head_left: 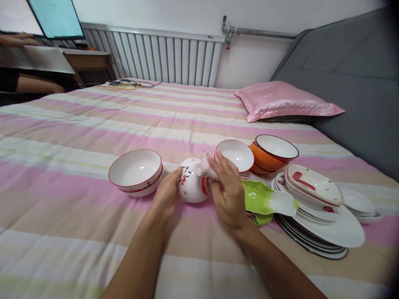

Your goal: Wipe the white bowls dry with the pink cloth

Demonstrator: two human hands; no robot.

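Pink-striped bedding [77,265] carries plates [339,232] already stacked at the right, orange bowls [264,160] behind them, and white bowls [134,168] at the left. 1 patterned bowl [193,191] is in hand between these, tilted; how finished it is doesn't show. Left hand [166,191]: grip half closed around its side. Right hand [229,189]: grip nearly closed, holding pale cloth [205,164] against it.

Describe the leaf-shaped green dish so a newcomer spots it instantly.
On the striped bedspread, look between the person's right hand and the stacked white plates. The leaf-shaped green dish lies topmost there, its wavy green bowl narrowing to white. That green sets it apart from the plates and orange bowls.
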